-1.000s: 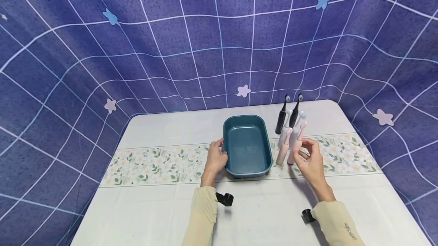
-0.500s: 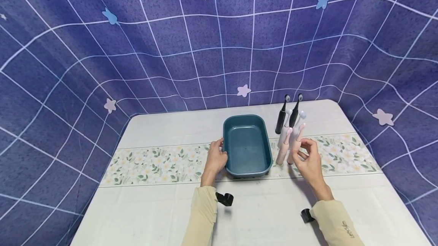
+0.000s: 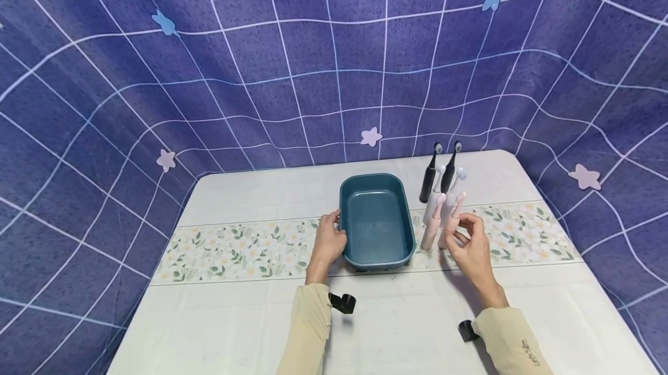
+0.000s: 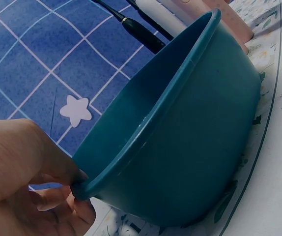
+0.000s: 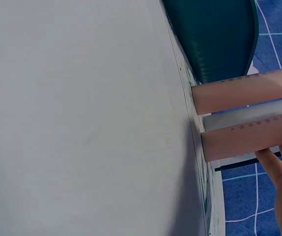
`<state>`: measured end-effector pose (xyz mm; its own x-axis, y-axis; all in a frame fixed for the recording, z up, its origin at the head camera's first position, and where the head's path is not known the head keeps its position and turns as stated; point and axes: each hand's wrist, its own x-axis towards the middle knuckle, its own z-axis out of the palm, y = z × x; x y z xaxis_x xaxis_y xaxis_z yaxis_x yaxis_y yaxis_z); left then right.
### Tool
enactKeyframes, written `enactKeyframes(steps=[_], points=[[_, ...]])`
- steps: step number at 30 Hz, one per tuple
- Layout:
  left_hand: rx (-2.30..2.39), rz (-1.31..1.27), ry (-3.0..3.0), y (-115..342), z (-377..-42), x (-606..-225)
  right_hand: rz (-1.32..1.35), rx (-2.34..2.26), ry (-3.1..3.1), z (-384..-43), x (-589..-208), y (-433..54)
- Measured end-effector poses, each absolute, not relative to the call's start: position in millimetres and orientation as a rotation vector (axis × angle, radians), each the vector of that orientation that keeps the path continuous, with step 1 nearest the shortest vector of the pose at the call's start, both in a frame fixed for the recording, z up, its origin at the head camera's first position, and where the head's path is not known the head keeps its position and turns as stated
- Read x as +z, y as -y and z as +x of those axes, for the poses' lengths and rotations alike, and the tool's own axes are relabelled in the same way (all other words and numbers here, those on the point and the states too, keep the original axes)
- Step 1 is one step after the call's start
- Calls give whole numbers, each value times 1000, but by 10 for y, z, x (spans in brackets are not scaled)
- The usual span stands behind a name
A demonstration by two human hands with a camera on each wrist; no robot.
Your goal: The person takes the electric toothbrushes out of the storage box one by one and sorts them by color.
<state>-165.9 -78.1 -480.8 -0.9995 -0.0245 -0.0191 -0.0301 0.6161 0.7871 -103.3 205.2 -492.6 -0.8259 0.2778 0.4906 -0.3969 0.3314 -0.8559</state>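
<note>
A deep teal plastic bin [image 3: 378, 230], rounded at the corners, stands with nothing inside. At its left side my left hand [image 3: 329, 240] pinches the rim, thumb over the edge and fingers beneath it in the left wrist view. To the bin's right, my right hand [image 3: 472, 247] holds a pink electric toothbrush [image 5: 249, 139] upright by its handle, between thumb and fingers. Just left of it stands a second pink electric toothbrush [image 3: 431, 231]. In the right wrist view, the held handle's base is right at the table surface.
Behind the pink pair stand two white electric toothbrushes [image 3: 431, 208] and, farther back, two black ones [image 3: 428, 182], all upright in two rows. The table [image 3: 240, 317] has a white cover with a floral strip. A blue-purple grid-patterned curtain [image 3: 250, 102] hangs around the back and sides.
My right hand and the pink toothbrush have shifted slightly left and down, closer beside the other pink one. My left hand and the bin have stayed put.
</note>
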Motion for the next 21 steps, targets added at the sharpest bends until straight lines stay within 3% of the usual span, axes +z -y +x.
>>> enactKeyframes(steps=[21], points=[[1370, -71, -2823, 777, -1644, -4817, 82, 1562, 2041, -1042, -4934, -2037]])
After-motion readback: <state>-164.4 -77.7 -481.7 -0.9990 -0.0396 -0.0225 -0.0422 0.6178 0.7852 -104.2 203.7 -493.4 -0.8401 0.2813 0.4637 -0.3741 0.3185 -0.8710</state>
